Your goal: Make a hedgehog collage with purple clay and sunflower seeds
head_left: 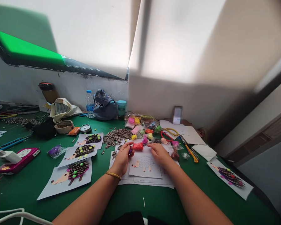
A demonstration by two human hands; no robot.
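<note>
My left hand [123, 156] is curled at the upper left corner of a white sheet with a hedgehog drawing [145, 165], its fingers pinched on something small that I cannot make out. My right hand [159, 153] rests flat on the sheet's upper right corner. A red clay packet [138, 146] lies just beyond the fingers of both hands. A pile of sunflower seeds [117, 136] sits behind my left hand. More sheets lie stacked under the drawing.
Three finished hedgehog pictures [71, 175] lie to the left on the green table [135, 200]. Coloured clay packets [140, 128], scissors [168, 133] and a utility knife [191, 153] sit behind. Another finished picture [229, 177] lies right. Bags and a bottle [90, 103] stand by the wall.
</note>
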